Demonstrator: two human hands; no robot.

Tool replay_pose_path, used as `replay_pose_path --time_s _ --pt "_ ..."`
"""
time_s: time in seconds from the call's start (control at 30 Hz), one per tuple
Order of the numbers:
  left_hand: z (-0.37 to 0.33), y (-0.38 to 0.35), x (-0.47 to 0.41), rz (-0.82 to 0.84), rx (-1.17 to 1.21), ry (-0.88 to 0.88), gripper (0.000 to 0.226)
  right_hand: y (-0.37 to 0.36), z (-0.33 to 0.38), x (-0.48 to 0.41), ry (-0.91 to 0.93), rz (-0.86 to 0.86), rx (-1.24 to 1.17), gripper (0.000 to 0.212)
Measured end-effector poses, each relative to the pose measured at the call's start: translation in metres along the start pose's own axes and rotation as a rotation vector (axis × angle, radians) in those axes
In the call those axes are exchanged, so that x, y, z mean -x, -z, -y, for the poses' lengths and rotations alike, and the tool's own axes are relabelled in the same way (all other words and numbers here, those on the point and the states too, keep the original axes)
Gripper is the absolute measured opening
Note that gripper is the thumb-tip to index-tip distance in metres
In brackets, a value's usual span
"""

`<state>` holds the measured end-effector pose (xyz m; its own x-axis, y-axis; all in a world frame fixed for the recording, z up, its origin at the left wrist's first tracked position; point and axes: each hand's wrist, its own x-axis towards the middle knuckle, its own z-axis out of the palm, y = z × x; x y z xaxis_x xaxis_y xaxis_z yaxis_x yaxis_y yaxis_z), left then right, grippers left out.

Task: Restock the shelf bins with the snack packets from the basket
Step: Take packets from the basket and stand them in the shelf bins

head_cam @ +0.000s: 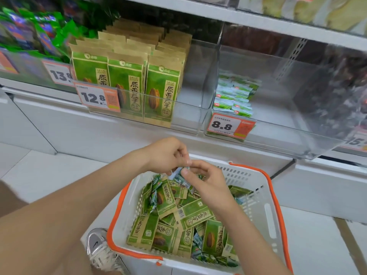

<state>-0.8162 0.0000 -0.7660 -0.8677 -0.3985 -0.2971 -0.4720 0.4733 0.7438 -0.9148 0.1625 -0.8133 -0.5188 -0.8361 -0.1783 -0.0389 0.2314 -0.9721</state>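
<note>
A white basket (264, 187) with an orange rim stands on the floor, filled with green-and-brown sunflower seed packets (190, 215) and small green-white packets. Over its far side my left hand (166, 153) and my right hand (206, 181) meet, both pinching small green-white packets (181, 176). On the shelf above, a clear bin (190, 120) holds upright seed packets (127, 84) on its left side. The clear bin to its right (278, 135) holds a small stack of green-white packets (234, 96) at its left end.
Price tags reading 12.8 (97, 98) and 8.8 (228, 126) hang on the bin fronts. A bin of green-purple packets (29, 30) sits at the far left, dark packets (341, 86) at the far right. My shoe (99, 247) is beside the basket.
</note>
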Motion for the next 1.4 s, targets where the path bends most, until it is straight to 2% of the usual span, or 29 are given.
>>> replay_pose_path --time_s 0.1,0.17,0.23,0.3,0.4,0.47,0.57,0.77,0.87,0.93,1.07,1.1,1.17,1.27,1.4 --pt "-0.012 -0.006 0.000 -0.070 0.007 0.011 0.019 0.006 0.004 0.003 -0.045 -0.084 -0.130 0.024" --pt "-0.018 -0.008 0.001 -0.090 0.113 0.063 0.022 0.009 0.009 0.005 -0.013 -0.127 -0.142 0.025" --pt "-0.028 -0.010 0.004 -0.134 0.291 0.121 0.014 0.015 0.013 0.008 0.086 -0.178 -0.042 0.027" --pt "-0.039 -0.008 0.007 -0.222 0.499 0.184 0.003 0.020 0.017 0.013 0.182 -0.126 0.024 0.033" --pt "-0.048 -0.004 0.006 -0.284 0.660 0.240 0.008 0.026 0.019 0.014 0.311 -0.143 0.205 0.036" --pt "-0.053 -0.001 0.005 -0.268 0.583 0.220 0.018 0.029 0.024 0.012 0.336 -0.169 0.159 0.027" --pt "-0.064 0.002 0.006 -0.268 0.481 0.094 0.028 0.033 0.035 0.012 0.241 -0.135 -0.133 0.024" --pt "-0.080 0.002 0.004 -0.354 0.397 -0.161 0.030 0.043 0.047 0.013 0.235 -0.145 -0.188 0.030" --pt "-0.089 0.004 0.000 -0.441 0.295 -0.281 0.027 0.049 0.056 0.017 0.303 -0.289 -0.149 0.025" --pt "-0.096 0.005 -0.003 -0.520 0.188 -0.365 0.021 0.052 0.059 0.019 0.402 -0.402 0.011 0.020" --pt "-0.112 0.008 -0.005 -0.800 -0.050 -0.541 0.002 0.057 0.068 0.021 0.473 -0.538 0.207 0.008" --pt "-0.116 0.011 -0.007 -0.866 -0.116 -0.566 0.006 0.058 0.073 0.022 0.483 -0.583 0.207 0.009" --pt "-0.121 0.018 -0.015 -0.923 -0.232 -0.574 0.018 0.063 0.089 0.021 0.536 -0.662 0.178 0.009" --pt "-0.127 0.026 -0.029 -0.883 -0.371 -0.520 0.034 0.080 0.113 0.004 0.609 -0.774 0.288 0.011" --pt "-0.131 0.028 -0.048 -0.735 -0.315 -0.403 0.046 0.109 0.134 -0.036 0.615 -0.877 0.386 0.014"
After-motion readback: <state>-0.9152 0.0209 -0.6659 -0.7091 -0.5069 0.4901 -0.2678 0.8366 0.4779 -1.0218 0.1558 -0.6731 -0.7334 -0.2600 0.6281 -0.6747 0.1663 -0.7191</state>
